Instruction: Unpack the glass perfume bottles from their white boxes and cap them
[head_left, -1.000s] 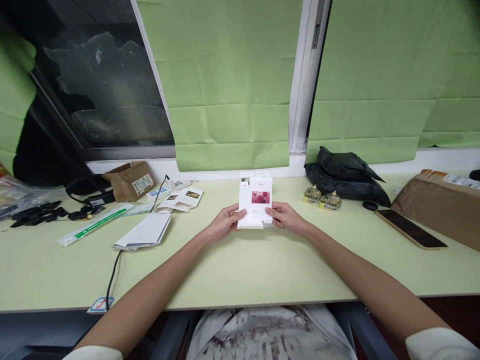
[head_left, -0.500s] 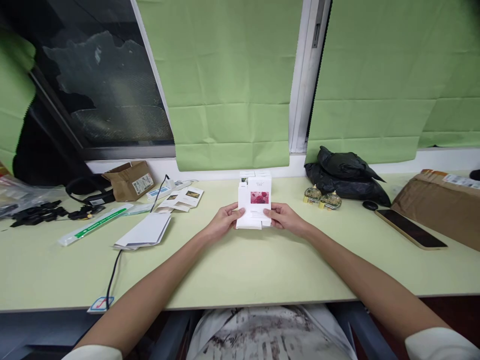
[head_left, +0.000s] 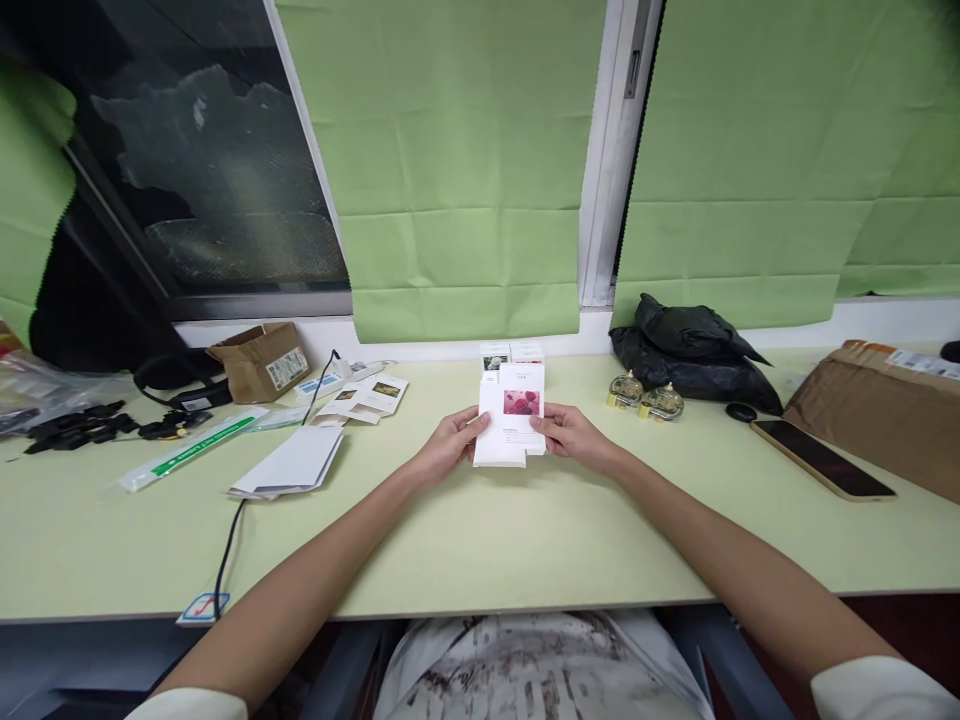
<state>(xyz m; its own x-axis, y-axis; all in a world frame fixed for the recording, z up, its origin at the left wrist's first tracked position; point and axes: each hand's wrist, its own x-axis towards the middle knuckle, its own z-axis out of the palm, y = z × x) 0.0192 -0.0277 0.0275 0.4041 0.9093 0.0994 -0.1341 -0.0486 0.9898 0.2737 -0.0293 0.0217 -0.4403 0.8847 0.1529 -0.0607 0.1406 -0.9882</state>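
Between my two hands is a white cardboard box [head_left: 511,430] with a pink rose picture on its front panel and flaps sticking out at its lower edge. My left hand [head_left: 451,443] grips the box's left side, thumb on the front. On the right side my right hand [head_left: 574,437] holds it the same way, thumb pressed near the picture's lower corner. The fingers behind the box are partly hidden. Just beyond it stand small white boxes [head_left: 527,353] with flower pictures, partly covered by the held one.
On the left lie flat white cartons [head_left: 289,462], printed cartons [head_left: 384,392], a green-and-white packet [head_left: 202,447] and an open brown box [head_left: 259,362]. To the right are gold-trimmed ornaments [head_left: 661,402], black plastic bags [head_left: 694,350], a phone [head_left: 823,458] and a large brown parcel [head_left: 885,410].
The held box has tilted back and dropped slightly, showing more of the small boxes behind it. Both hands keep their grip at nearly the same spot.
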